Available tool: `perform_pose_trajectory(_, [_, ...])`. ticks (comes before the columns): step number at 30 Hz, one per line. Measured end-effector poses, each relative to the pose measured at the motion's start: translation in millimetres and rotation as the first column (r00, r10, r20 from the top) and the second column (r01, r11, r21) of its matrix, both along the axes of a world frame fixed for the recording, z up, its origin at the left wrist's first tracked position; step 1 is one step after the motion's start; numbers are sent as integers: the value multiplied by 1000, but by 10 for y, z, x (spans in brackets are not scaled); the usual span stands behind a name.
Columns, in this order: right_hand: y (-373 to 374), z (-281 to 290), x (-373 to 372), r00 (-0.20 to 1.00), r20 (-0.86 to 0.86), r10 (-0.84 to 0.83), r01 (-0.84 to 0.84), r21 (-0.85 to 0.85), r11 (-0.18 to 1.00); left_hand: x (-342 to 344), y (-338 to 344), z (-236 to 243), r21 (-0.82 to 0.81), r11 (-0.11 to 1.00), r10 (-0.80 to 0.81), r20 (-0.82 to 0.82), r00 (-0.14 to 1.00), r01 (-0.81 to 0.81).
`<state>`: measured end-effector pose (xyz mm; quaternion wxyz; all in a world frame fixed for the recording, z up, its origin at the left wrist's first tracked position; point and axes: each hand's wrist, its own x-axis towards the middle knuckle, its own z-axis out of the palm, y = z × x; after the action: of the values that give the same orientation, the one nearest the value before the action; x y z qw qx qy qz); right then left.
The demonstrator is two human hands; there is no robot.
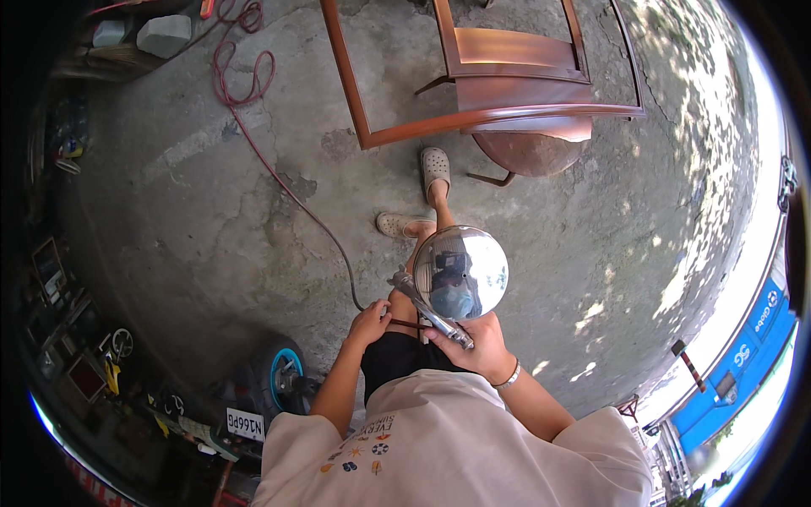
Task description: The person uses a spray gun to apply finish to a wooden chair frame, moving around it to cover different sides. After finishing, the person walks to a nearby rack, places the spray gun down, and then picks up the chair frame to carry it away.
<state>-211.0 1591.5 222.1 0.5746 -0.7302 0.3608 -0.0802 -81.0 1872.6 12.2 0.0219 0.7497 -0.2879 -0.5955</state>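
My right hand [477,346] holds a chrome spray gun [439,321] with a round, mirror-like metal cup [460,275] at waist height, above my legs. My left hand [369,323] is closed on the thin dark hose [346,266] just left of the gun, close to a fitting. The hose runs away across the concrete to red loops at the upper left. The cup hides part of my lower legs and some of the gun.
A brown wooden frame [363,125] rests over a chair-like piece [528,148] ahead of me. Pale blocks [163,35] lie at the upper left. A blue-rimmed wheel [285,372] and assorted clutter line the left. A blue banner [742,355] borders the sunlit concrete [676,211] at right.
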Motion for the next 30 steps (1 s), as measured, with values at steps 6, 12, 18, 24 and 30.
perform_pose_trajectory(6, [-76, 213, 56, 992, -86, 87, -83, 54, 995, -107, -320, 262, -107, 994, -25, -152, 988, 9])
perform_pose_trajectory(12, [-14, 690, 496, 995, 46, 88, -88, 4, 996, 69, -233, 410, -181, 982, -80, -117, 990, 58])
perform_pose_trajectory(18, [116, 1147, 1190, 975, 163, 151, -147, -33, 989, 336, -254, 820, -262, 959, 158, 162, 974, -112])
perform_pose_trajectory(24, [-70, 1469, 1904, 943, 270, 194, -151, -175, 973, 844, 6, 699, -376, 905, 320, 286, 903, -201])
perform_pose_trajectory(30, [-344, 1591, 2545, 932, 342, 117, -50, -201, 978, 1459, 451, 701, -177, 952, 299, 346, 889, -252])
